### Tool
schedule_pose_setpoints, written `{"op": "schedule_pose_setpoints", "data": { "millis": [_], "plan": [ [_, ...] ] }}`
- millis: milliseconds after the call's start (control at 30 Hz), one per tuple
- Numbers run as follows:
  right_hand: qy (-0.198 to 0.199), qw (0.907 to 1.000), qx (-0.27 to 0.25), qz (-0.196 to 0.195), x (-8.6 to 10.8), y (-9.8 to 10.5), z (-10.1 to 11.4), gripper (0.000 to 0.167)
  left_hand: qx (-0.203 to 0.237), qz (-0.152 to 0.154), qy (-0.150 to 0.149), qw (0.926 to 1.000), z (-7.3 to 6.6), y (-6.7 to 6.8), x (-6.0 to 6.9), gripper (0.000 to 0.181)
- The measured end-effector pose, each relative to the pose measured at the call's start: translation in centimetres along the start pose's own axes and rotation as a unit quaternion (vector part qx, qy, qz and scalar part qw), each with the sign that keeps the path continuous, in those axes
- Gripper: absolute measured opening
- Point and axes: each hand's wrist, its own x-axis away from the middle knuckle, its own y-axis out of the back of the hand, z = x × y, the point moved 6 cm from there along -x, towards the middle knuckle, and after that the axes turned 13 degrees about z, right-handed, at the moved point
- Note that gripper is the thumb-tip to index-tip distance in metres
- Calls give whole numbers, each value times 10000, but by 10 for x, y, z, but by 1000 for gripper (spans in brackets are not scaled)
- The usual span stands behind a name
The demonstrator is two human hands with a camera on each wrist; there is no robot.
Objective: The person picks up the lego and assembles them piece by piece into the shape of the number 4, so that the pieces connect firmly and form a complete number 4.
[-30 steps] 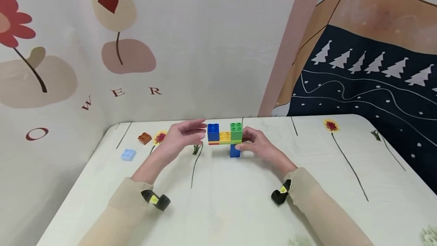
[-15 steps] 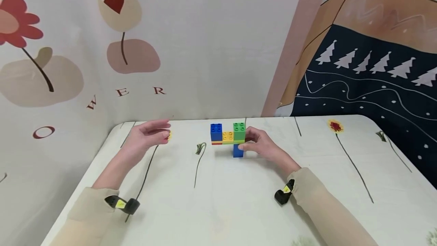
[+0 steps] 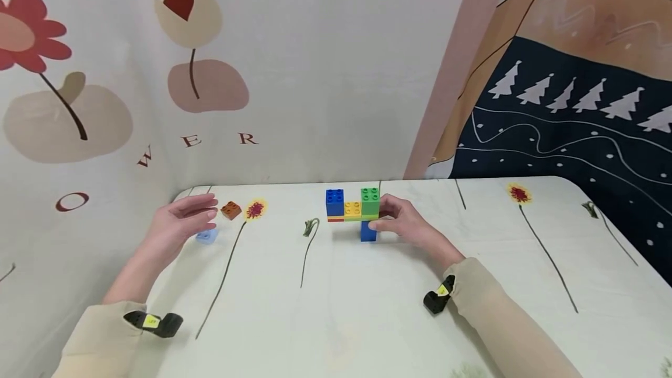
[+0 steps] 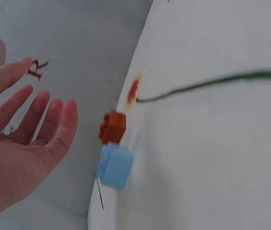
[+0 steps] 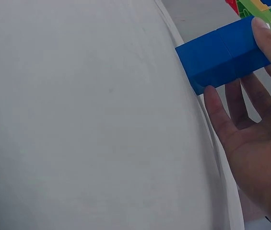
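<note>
In the head view my right hand (image 3: pixel 406 223) holds a small structure of toy building bricks by its blue column (image 3: pixel 368 231). A thin plate layer rests across the column, topped by a dark blue brick (image 3: pixel 335 203), a low yellow brick (image 3: pixel 352 209) and a green brick (image 3: pixel 370 202). The right wrist view shows my thumb and fingers on the two stacked blue bricks (image 5: pixel 217 57). My left hand (image 3: pixel 170 229) hovers with relaxed fingers, holding nothing, and partly covers a light blue brick (image 3: pixel 207 236). Beside that lies an orange-brown brick (image 3: pixel 231 210).
A white cloth printed with flowers (image 3: pixel 255 210) covers the table (image 3: pixel 336 308). A hanging fabric backdrop (image 3: pixel 315 74) rises right behind the table's back edge. Both loose bricks sit near the back left corner.
My left hand has moved left from beside the brick structure to over the loose light blue brick. The right hand keeps holding the structure in place.
</note>
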Motion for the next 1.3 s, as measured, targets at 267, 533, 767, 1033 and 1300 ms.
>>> {"op": "schedule_pose_setpoints", "data": {
  "millis": [267,533,767,1033,1300],
  "plan": [
    [86,9999,-33,44,0,0,1,35,-470,-383,333,9976,24,32,15,25],
    [129,9999,-49,50,0,0,-1,34,-790,-286,668,9942,41,41,16,41],
    [136,9999,-4,40,-1,0,1,34,-2090,203,1328,9686,47,35,14,62],
    [80,10000,14,15,-2,0,0,34,-2276,453,1486,9613,52,29,10,65],
    [-33,10000,21,-11,-1,0,-1,34,-2420,301,1466,9587,53,28,11,61]
  ]
}}
